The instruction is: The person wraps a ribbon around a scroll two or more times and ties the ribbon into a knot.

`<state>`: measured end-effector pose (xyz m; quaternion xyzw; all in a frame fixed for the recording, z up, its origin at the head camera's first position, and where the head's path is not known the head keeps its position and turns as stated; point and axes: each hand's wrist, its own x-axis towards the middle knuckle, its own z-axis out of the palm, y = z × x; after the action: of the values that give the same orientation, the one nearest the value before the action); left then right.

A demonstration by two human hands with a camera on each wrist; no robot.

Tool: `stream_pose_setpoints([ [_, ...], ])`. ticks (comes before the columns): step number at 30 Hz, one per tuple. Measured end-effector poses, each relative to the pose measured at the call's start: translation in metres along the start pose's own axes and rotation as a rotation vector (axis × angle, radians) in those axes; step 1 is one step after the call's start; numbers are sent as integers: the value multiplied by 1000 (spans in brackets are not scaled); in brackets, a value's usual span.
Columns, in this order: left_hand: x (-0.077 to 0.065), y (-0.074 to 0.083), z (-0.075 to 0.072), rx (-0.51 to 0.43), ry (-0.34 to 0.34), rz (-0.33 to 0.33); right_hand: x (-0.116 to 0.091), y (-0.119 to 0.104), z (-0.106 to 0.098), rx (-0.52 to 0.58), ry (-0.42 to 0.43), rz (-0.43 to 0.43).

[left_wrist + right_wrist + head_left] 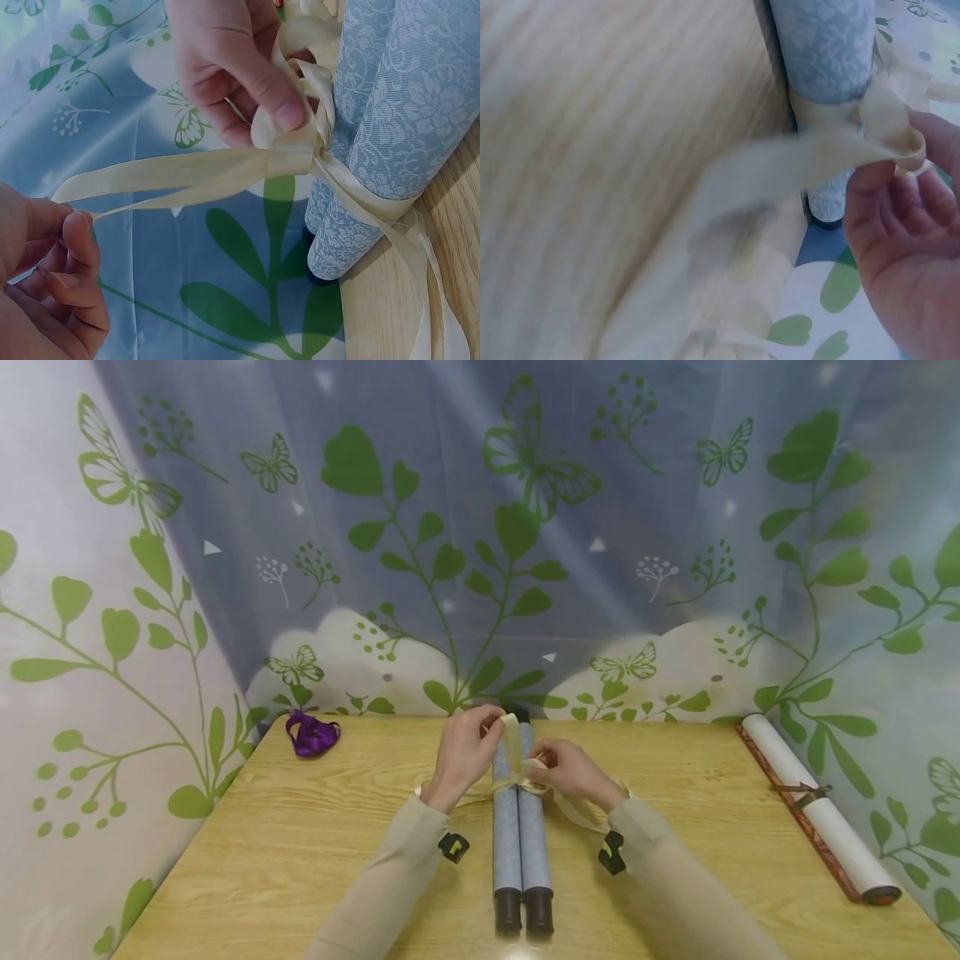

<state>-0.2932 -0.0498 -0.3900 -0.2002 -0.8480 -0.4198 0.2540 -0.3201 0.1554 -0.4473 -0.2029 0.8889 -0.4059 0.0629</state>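
A scroll [533,843] with two blue-grey floral rolls side by side and dark end knobs lies lengthwise on the table. A cream ribbon [157,178] wraps around both rolls and gathers in a knot above them. My left hand [468,750] pinches the end of a ribbon loop between thumb and finger, drawn taut up from the knot. Close beside the knot, my right hand [573,768] pinches another loop of the ribbon, its thumb [289,112] pressed on the cloth. Loose ribbon tails trail past the rolls on both sides.
A bunched purple ribbon [313,735] lies at the table's back left corner. Along the right edge rests a white rolled scroll [828,814] with a reddish-brown border, tied with a brown cord [810,795]. A printed curtain [450,527] stands behind the wooden table [300,843].
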Motion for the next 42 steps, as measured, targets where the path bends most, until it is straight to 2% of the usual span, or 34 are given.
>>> stream_pose_setpoints([
  [9, 0, -1, -1, -4, -2, 6, 1, -4, 1, 2, -24, -11],
  [17, -1, -1, -1, -6, -10, 11, 4, -5, 1, 16, -7, 90],
  [21, -1, -1, 0, 9, -10, 14, 4, -7, 0, 101, 9, 161],
  [25, -3, -1, 0, 20, -14, -31, 4, -9, -1, 206, 56, 234],
  [28, -5, -2, -2, -4, -29, -113, 3, -7, -2, 182, 83, 260],
  [30, -6, -5, -3, -55, -42, -182, 1, -4, -3, 134, 101, 246],
  [32, -7, -10, -3, -164, -62, -253, -1, 0, -4, 91, 116, 227],
  [34, -8, -16, -4, -341, -98, -343, -4, 3, -6, 56, 130, 198],
  [37, -7, -25, -5, -611, -147, -488, -5, 8, -7, 25, 152, 201],
  [39, -5, -30, -6, -741, -163, -577, -5, 11, -8, 24, 173, 218],
  [42, -5, -39, -6, -807, -167, -643, -5, 14, -9, 41, 203, 248],
])
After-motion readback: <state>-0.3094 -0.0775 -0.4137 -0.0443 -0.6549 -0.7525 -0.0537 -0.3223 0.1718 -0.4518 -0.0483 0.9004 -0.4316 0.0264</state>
